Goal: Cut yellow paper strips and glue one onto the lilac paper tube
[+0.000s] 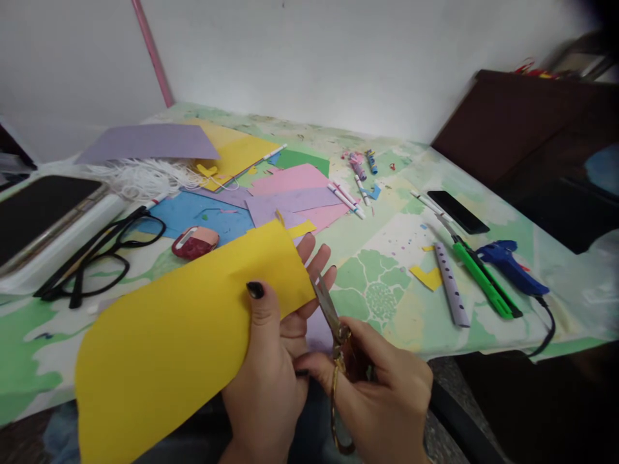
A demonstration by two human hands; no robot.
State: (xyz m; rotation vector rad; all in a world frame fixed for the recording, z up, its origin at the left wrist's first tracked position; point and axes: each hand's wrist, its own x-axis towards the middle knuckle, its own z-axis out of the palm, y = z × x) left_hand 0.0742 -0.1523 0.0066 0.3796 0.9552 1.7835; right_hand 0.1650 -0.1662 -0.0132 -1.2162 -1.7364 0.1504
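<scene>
My left hand (271, 354) holds a large yellow sheet (184, 328), thumb on top and fingers behind its right end. The sheet slants up to the right over the table's front edge. My right hand (382, 393) is wrapped round the handles of a pair of gold-coloured scissors (337, 332). Their blades point up and left and lie at the yellow sheet's right edge, close to my left fingers. Part of the scissors' handles is hidden by my right fingers.
Glasses (111, 258), a red case (196, 242) and white string (145, 179) lie left. Coloured paper (300, 178) covers the middle. To the right are a rolled purple tube (451, 283), a green cutter (483, 277), a blue glue gun (515, 265) and a phone (458, 211).
</scene>
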